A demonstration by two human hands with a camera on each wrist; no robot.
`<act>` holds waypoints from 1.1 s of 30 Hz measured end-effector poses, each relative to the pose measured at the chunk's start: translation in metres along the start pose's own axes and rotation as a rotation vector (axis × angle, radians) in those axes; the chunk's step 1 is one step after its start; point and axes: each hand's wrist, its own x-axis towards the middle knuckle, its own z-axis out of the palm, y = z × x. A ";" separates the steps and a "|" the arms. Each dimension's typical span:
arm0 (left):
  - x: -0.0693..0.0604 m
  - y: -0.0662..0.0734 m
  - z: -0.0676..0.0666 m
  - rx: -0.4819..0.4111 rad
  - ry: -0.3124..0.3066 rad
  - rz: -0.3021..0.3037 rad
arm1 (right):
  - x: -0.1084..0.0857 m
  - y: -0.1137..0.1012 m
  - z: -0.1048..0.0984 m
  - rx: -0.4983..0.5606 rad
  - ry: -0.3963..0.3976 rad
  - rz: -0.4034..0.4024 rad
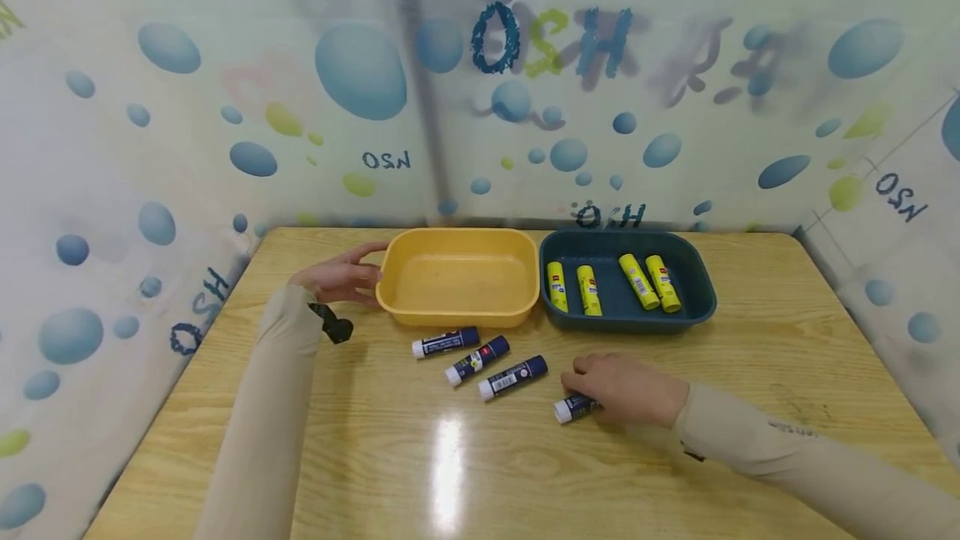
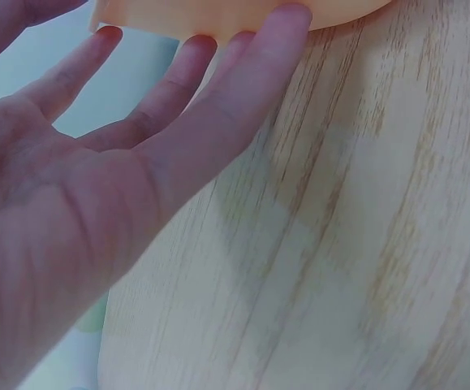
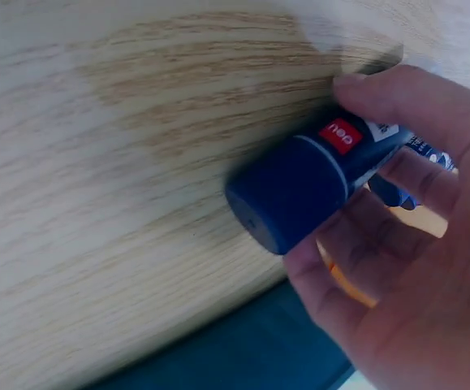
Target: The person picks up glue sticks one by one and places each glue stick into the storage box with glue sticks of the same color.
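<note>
My left hand (image 1: 341, 277) touches the left side of the yellow tray (image 1: 459, 319) with extended fingers; in the left wrist view the fingertips of the hand (image 2: 129, 154) meet the tray's edge (image 2: 218, 16). On the table, my right hand (image 1: 626, 388) holds a dark blue glue stick (image 1: 573, 408) with a white end, lying near the front of the dark tray. In the right wrist view the thumb and fingers of the hand (image 3: 413, 236) are around the blue stick (image 3: 299, 187). Three similar sticks (image 1: 445, 342) (image 1: 477, 360) (image 1: 513, 377) lie in front of the yellow tray.
The dark blue tray (image 1: 630, 323) stands against the yellow tray's right side, with several yellow glue sticks (image 1: 589, 290) inside. Both trays are near the back edge of the wooden table (image 1: 360, 457). A patterned curtain (image 1: 480, 107) hangs behind.
</note>
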 end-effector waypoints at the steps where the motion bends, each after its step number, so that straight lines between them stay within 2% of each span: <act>1: 0.000 0.000 0.000 0.002 -0.004 0.001 | 0.000 0.000 0.000 -0.004 -0.007 -0.012; 10: 0.000 -0.002 -0.001 -0.004 -0.011 0.001 | 0.004 -0.002 -0.002 -0.038 -0.060 -0.093; 17: 0.000 -0.002 -0.002 0.008 -0.013 0.001 | 0.008 -0.004 -0.012 -0.053 0.011 -0.145; 22: 0.000 -0.002 -0.003 0.013 -0.021 -0.001 | 0.011 -0.005 -0.024 -0.107 0.066 -0.163; 33: -0.001 -0.003 -0.001 0.012 -0.025 0.018 | 0.018 -0.008 -0.052 -0.186 0.075 -0.149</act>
